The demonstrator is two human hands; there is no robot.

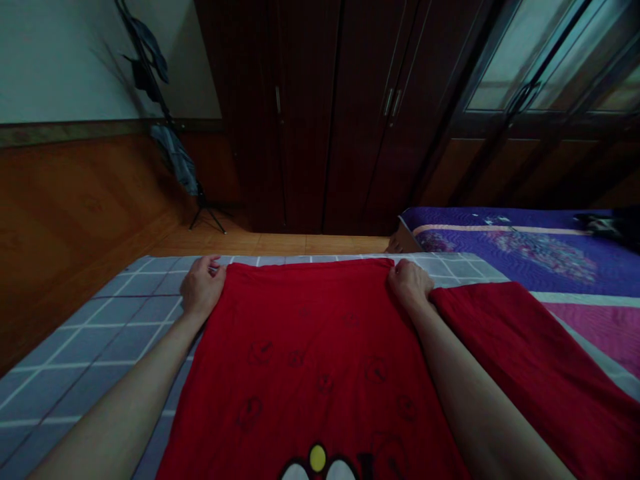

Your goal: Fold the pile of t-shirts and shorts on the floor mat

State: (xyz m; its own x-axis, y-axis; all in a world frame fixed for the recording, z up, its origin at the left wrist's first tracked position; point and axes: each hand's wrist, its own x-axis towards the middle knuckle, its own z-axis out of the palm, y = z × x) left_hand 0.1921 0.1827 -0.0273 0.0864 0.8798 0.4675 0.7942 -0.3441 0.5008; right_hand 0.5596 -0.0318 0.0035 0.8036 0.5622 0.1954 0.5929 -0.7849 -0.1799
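Note:
A red shirt [320, 333] with a cartoon print lies spread flat on a grey checked sheet [125, 333]. Its straight hem runs across the far end, and its near part passes out of the frame. My left hand [203, 287] is closed at the hem's left corner, fingers curled at the edge. At the right corner my right hand [410, 283] is closed on the cloth, fingertips partly hidden. Beside my right forearm lies another red piece of cloth [520, 347], plain and flat; I cannot tell which garment it is.
A bed with a purple floral cover [500, 250] adjoins at the right, with a dark item [615, 223] on it. Beyond the sheet's far edge are a wooden floor [280, 243] and a dark wardrobe [310, 133]. A clothes stand [173, 123] with clothing stands at the far left.

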